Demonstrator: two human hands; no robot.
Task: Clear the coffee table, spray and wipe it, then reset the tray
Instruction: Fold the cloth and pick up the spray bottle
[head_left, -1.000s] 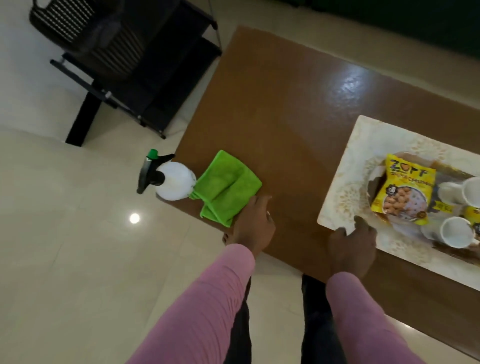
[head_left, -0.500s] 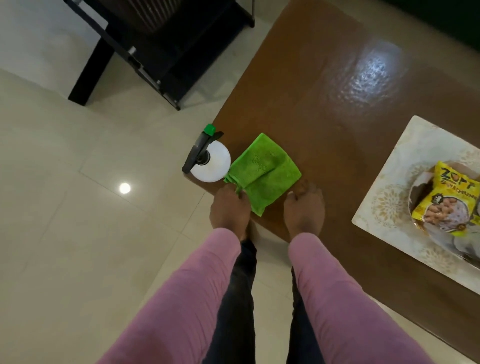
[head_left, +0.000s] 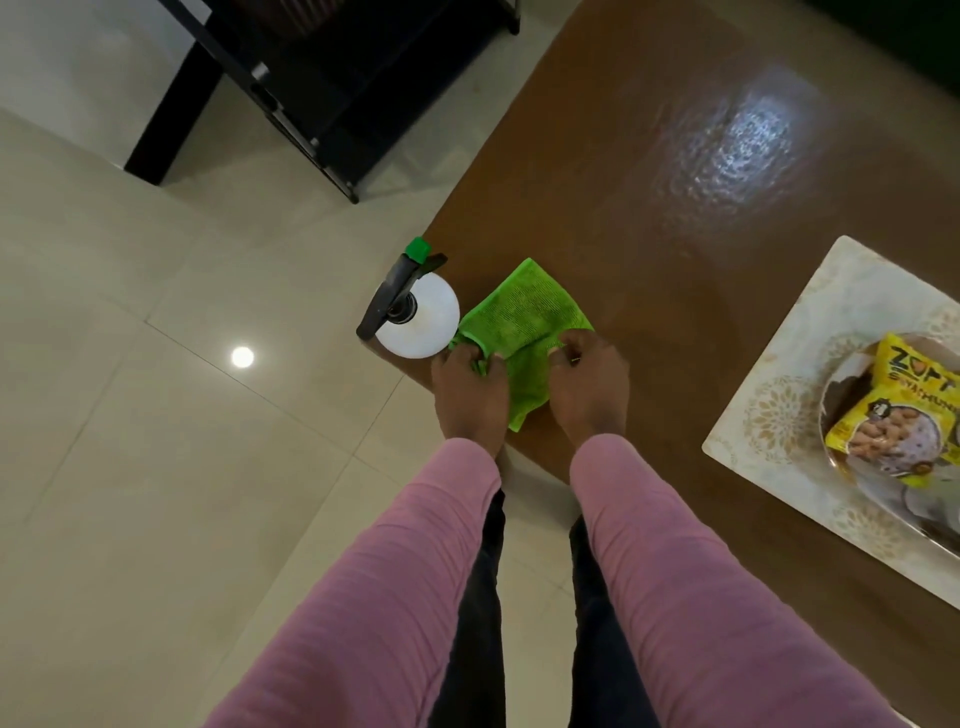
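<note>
A folded green cloth (head_left: 521, 319) lies at the near left corner of the brown coffee table (head_left: 639, 171). My left hand (head_left: 470, 392) pinches the cloth's left edge. My right hand (head_left: 587, 387) grips its right side. A white spray bottle (head_left: 418, 322) with a black trigger and green nozzle stands just left of the cloth, at the table's corner. On the right sits a cream patterned tray (head_left: 779, 395) holding a yellow snack packet (head_left: 898, 410) on a plate; the tray's right part is out of frame.
A black metal chair frame (head_left: 291, 88) stands on the tiled floor beyond the table's left side. My legs in dark trousers are against the table's near edge. A glare patch shines on the tabletop at upper right.
My right hand left the tray and came over to the cloth. My left hand shifted to the cloth's left edge, and both hands now hold it. The view swung left.
</note>
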